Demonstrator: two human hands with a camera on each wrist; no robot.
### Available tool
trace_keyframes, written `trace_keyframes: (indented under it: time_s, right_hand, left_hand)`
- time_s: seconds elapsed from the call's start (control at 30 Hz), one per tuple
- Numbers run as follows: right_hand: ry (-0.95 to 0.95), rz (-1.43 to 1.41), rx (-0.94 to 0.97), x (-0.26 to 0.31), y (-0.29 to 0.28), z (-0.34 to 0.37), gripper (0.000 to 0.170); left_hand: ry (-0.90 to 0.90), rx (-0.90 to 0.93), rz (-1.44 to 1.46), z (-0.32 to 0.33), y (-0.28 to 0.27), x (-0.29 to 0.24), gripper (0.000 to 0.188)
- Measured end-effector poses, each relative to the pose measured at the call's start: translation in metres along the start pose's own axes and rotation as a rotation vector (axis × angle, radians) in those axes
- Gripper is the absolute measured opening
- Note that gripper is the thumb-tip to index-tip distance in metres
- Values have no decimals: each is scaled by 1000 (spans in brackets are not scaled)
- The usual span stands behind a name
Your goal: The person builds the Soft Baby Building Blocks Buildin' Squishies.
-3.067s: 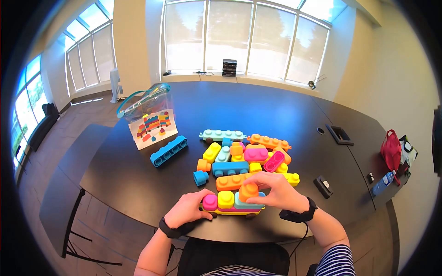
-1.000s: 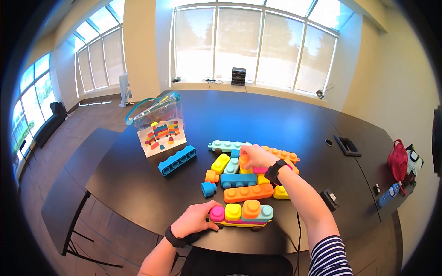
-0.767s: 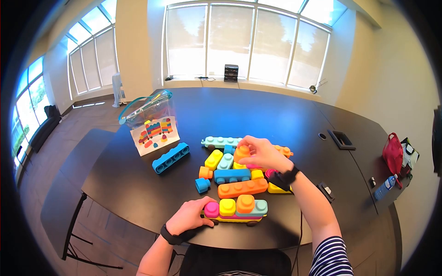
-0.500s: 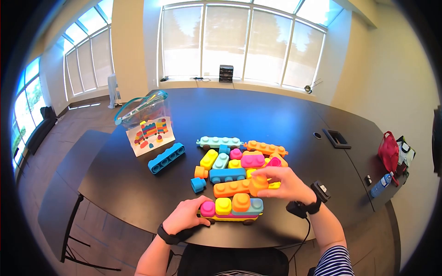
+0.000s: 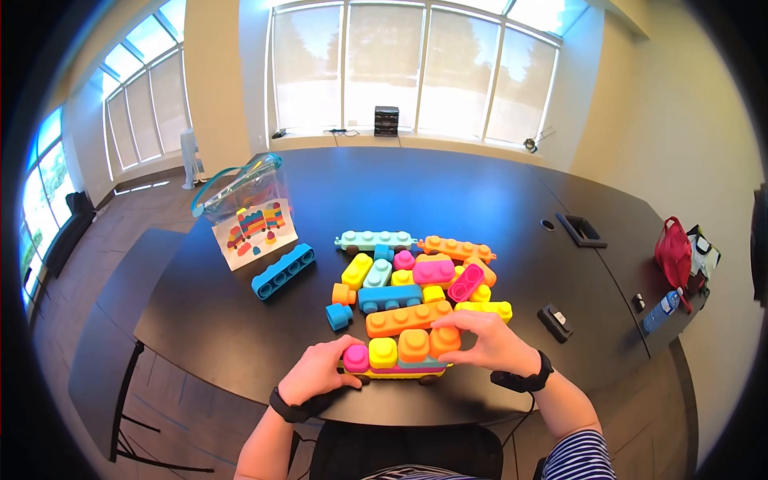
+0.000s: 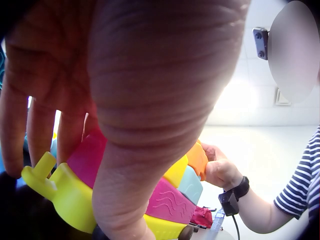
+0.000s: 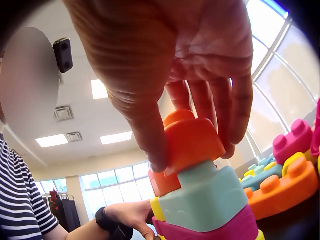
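A toy train car (image 5: 404, 372) stands near the table's front edge, with a yellow wheeled base (image 6: 72, 200) and a magenta layer. On top are a pink block (image 5: 356, 358), a yellow block (image 5: 382, 352), an orange block (image 5: 414, 345) and a light teal block (image 7: 205, 200). My left hand (image 5: 316, 372) grips the car's left end, thumb on the near side and fingers on the far side. My right hand (image 5: 492, 344) pinches a second orange block (image 7: 192, 142) above the teal block's right stud, part of which shows below it.
Behind the car lie a long orange block (image 5: 404, 318), a blue block (image 5: 389, 298) and several others. A long blue block (image 5: 283, 272) and a clear bag (image 5: 248, 192) with a picture card stand at left. A black device (image 5: 555, 322) and a bottle (image 5: 662, 310) are at right.
My right hand left the first orange block on the car, took a second from the pile and brought it back over the car's right end. The left hand stays on the car.
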State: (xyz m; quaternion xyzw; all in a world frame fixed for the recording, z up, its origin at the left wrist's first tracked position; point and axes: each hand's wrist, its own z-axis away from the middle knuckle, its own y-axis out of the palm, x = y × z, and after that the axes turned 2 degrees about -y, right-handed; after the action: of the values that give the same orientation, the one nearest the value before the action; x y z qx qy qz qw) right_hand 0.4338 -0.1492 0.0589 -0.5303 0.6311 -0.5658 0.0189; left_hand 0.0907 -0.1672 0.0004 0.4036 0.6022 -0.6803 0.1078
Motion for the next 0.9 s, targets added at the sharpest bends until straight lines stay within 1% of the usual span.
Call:
trace_keyframes:
  time_s: [0.33,0.5,0.63,0.8,0.9]
  right_hand:
    - [7,22,-40,2,9,6,54]
    - [-21,16,-78,0,14,10,52]
    - [-71,9,-98,-4,16,10,53]
    - [-76,-16,-106,-7,19,11,53]
    - [-82,-26,-112,-7,19,11,52]
  left_hand:
    - [-10,-2,2,0,0,-3,66]
    - [-16,10,-20,-1,-1,-6,65]
    - [-16,14,-111,-4,-2,-12,68]
    - [-18,3,-195,-15,3,-17,69]
    - [-86,46,-213,-23,4,-19,64]
